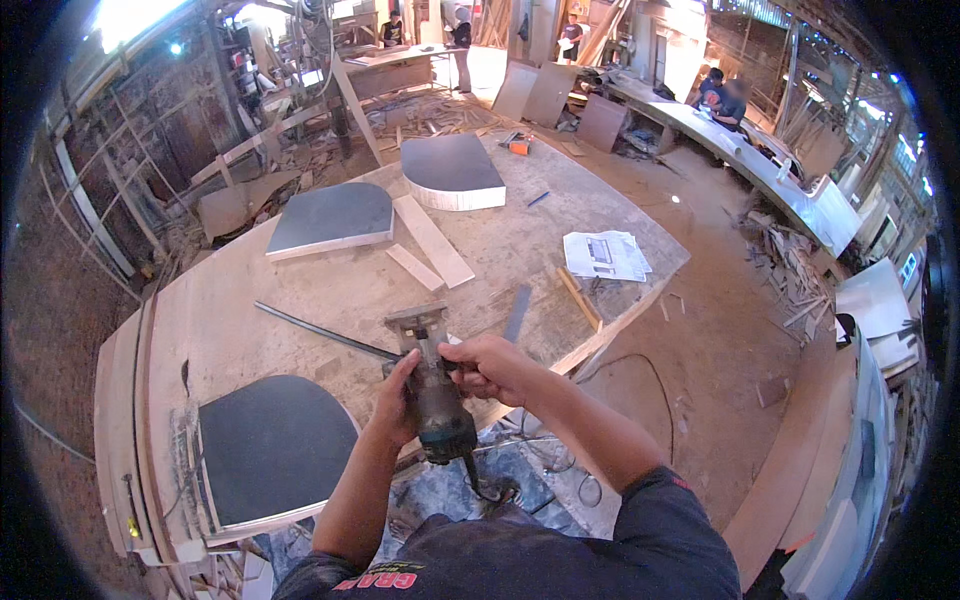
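Both hands hold a dark power tool [437, 410], like a trim router, with its metal base at the far end and its cord hanging toward my body. My left hand [400, 395] wraps round the tool's left side. My right hand [492, 370] grips its right side near the base, thumb on top. A long dark rod [310, 327] lies on the wooden worktable [560, 190] just beyond the tool. A dark-topped curved panel [275, 450] lies at lower left, and a grey strip [518, 312] lies beyond my right hand.
Two dark-topped panels [330, 215] [450, 165], pale wood strips [425, 240], papers [605, 255] and a wooden batten [580, 300] lie on the table. A long bench [750, 160] with co-workers [725, 105] stands right. More people [460, 45] stand behind. Offcuts and a cord lie on the floor.
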Motion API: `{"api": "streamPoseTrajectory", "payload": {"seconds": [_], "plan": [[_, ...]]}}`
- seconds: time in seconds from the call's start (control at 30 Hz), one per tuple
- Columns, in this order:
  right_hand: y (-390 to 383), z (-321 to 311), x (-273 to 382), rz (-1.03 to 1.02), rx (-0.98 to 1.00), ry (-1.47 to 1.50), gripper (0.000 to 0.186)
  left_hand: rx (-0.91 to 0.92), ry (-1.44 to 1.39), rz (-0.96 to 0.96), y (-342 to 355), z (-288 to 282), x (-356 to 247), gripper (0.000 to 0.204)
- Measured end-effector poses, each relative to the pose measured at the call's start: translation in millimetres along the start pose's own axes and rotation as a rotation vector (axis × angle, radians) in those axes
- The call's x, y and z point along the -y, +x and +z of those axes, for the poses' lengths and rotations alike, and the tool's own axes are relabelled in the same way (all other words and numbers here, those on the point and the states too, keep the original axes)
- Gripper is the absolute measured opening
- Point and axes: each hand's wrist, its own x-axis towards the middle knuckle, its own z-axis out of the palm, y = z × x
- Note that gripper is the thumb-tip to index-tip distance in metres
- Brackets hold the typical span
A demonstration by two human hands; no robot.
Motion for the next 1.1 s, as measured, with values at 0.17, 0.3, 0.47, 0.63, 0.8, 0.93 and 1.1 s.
{"api": "streamPoseTrajectory", "payload": {"seconds": [0.17,0.3,0.47,0.63,0.8,0.93,1.1], "plan": [[-18,-50,-2,-0.035,-0.056,-0.037,0.039,0.035,-0.021,-0.038,20,30,36,0.055],[-34,-62,9,-0.047,-0.061,-0.070,0.039,0.001,-0.003,-0.033,31,36,49,0.054],[-29,-84,-6,-0.303,-0.095,-0.345,0.036,0.140,0.000,-0.076,47,24,50,0.052],[-56,-56,12,-0.991,-0.403,-1.346,0.032,0.182,0.036,-0.196,53,19,27,0.054],[-50,-48,20,-1.210,-0.349,-1.665,0.036,0.178,0.107,-0.278,55,12,1,0.055],[-41,-48,20,-1.254,-0.329,-1.776,0.038,0.239,0.217,-0.289,60,0,-11,0.058],[-31,-46,8,-1.295,-0.337,-1.662,0.034,0.128,0.301,-0.215,52,5,-21,0.054]]}}
